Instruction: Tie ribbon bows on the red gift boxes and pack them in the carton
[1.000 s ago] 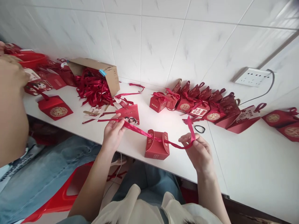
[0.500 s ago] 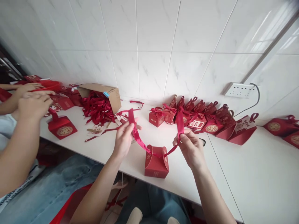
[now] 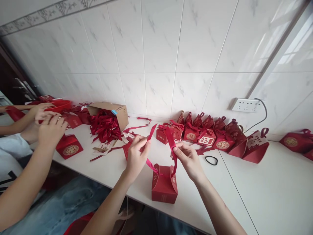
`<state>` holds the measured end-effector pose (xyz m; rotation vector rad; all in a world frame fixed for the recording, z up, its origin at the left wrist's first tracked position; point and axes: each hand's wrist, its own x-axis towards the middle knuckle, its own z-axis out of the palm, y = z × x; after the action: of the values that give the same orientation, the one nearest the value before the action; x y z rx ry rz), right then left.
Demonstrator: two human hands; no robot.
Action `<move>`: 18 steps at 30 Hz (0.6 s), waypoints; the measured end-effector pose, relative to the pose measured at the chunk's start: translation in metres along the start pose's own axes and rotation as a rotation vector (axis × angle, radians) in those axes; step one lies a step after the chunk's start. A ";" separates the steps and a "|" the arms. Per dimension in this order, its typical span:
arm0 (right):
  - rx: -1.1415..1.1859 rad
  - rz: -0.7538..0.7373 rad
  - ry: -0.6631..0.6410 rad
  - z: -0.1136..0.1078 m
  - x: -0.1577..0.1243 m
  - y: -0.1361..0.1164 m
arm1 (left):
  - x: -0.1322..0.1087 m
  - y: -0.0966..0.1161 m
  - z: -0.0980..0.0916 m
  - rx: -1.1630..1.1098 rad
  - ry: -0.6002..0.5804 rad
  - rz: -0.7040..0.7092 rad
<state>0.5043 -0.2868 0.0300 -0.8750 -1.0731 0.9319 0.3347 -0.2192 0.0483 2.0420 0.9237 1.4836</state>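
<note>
A small red gift box (image 3: 164, 189) stands upright near the front edge of the white table, its two curved side flaps raised. A red ribbon (image 3: 152, 165) runs through the flaps, with one end up on each side. My left hand (image 3: 138, 153) is closed on the left end, whose tip sticks up past the fingers. My right hand (image 3: 187, 158) pinches the other end between thumb and fingers, above the box's right flap. Both hands are raised over the box, a short gap apart.
Behind stand rows of finished red boxes (image 3: 192, 133). A cardboard carton (image 3: 119, 116) spills red ribbons (image 3: 105, 127) at left. A black hair tie (image 3: 211, 160) lies at right. Co-workers' hands (image 3: 52, 127) are busy at far left near a red basin (image 3: 61, 105). A power strip (image 3: 246, 105) is on the wall.
My hands have come closer together above the box, bringing the two ribbon ends inward. The camera view has tilted up a little. A co-worker's hands at left have shifted slightly.
</note>
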 end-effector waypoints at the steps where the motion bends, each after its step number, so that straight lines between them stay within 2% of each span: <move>1: 0.003 -0.012 0.001 0.000 0.001 -0.001 | -0.001 -0.001 0.000 0.006 0.005 0.009; 5: 0.006 -0.031 0.019 0.001 0.003 -0.002 | -0.004 -0.003 0.000 -0.070 -0.021 -0.072; 10: -0.033 -0.049 0.003 0.006 0.004 -0.005 | -0.004 0.001 0.003 -0.273 -0.058 -0.220; 18: -0.032 -0.060 0.006 0.006 0.008 -0.006 | -0.008 -0.005 0.007 -0.542 -0.044 -0.340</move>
<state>0.5017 -0.2810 0.0398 -0.8671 -1.1061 0.8633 0.3381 -0.2216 0.0375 1.4414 0.7070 1.3160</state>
